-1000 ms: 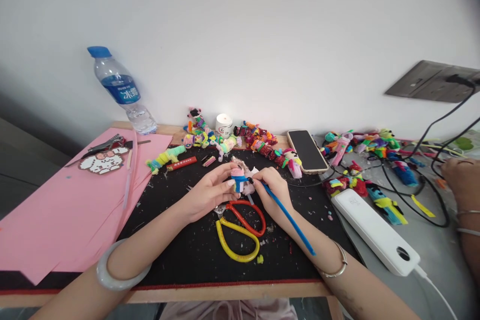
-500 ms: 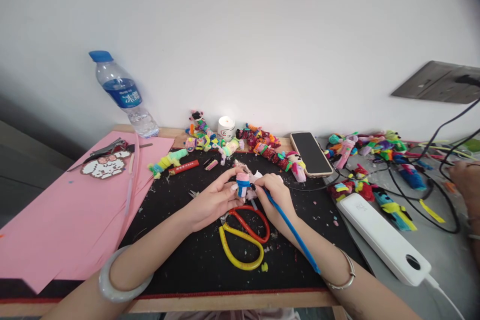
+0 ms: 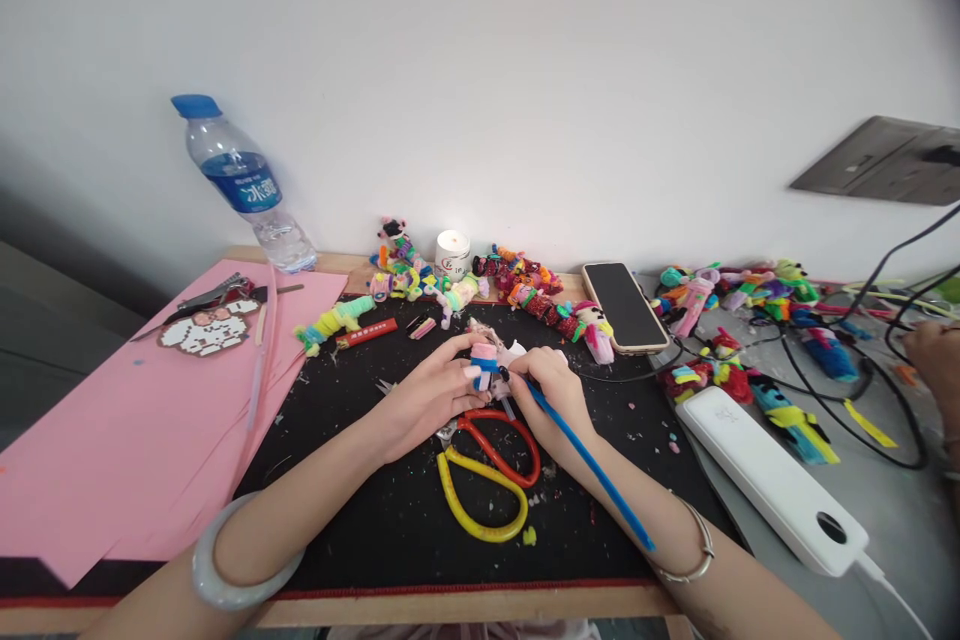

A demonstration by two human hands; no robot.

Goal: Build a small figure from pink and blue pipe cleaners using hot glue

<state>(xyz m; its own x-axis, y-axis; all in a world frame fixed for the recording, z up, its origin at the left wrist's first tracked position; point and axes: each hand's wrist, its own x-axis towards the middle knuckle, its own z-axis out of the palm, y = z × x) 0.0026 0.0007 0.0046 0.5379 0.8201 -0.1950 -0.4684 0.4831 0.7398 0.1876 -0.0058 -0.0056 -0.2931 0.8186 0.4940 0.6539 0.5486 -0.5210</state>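
Observation:
My left hand (image 3: pixel 431 392) is closed around a small pink, blue and white pipe-cleaner figure (image 3: pixel 485 357), fingers behind it and thumb at its front. Pinched in my right hand (image 3: pixel 551 390) is a blue pipe cleaner (image 3: pixel 592 465), whose long free end trails down over my right forearm. Its other end meets the figure's right side; the exact contact is hidden by my fingertips. Below both hands lie scissors with one red and one yellow handle (image 3: pixel 484 528). Their blades are mostly covered by my left hand.
Several fuzzy figures (image 3: pixel 551 310) line the back, near a white candle-like cup (image 3: pixel 453 255) and a phone (image 3: pixel 625 307). Pink paper (image 3: pixel 172 440) and a leaning bottle (image 3: pixel 244 185) are at left. A white power bank (image 3: pixel 772 480), black cables and another person's hand (image 3: pixel 934 360) are at right.
The blue pipe cleaner's free end has shifted slightly right and down. My left thumb has moved slightly on the figure. Both hands keep their hold, and the view has shifted a little.

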